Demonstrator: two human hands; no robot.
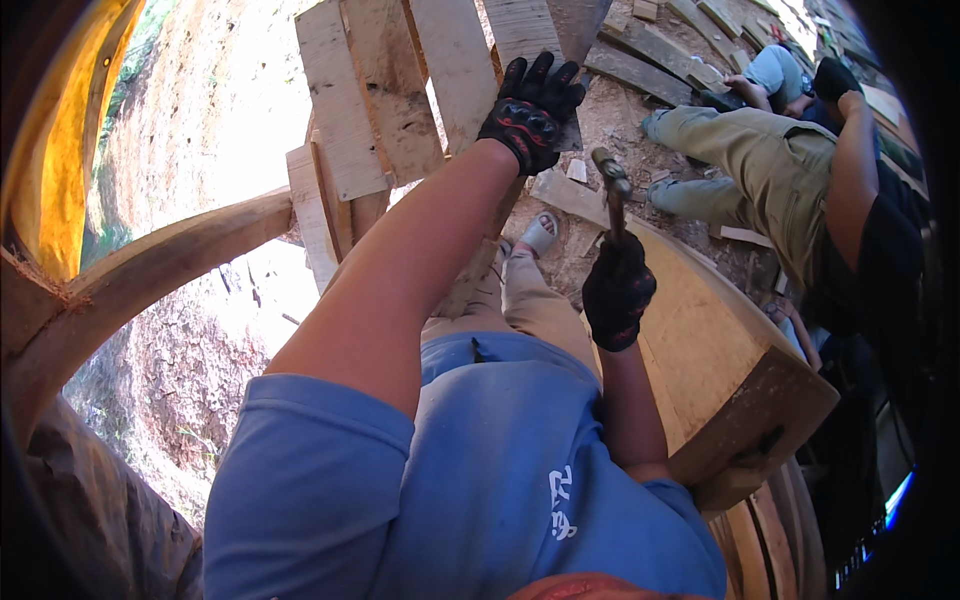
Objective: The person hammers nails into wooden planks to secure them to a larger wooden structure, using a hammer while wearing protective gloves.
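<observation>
The gloved left hand point(530, 115) lies spread over the edge of a slatted wooden panel point(395, 90), fingers extended (what its palm covers, I cannot tell). Right of the panel, the gloved right hand point(618, 293) is curled round a hammer point(615, 192), head up. The hammer should feel stiff and head-heavy, best held low; the slats, rigid and splintery, by their edges.

Sits up on the head, left one of a side-by-side fisheye pair | looks pretty steeply down over the blue shirt point(490, 430) | gets the shirt super close, left hand point(530, 112) and right hand point(618, 292) a bit farther off | reaches wood planks point(392, 95) up top | bends stuff toward a dark rim
</observation>
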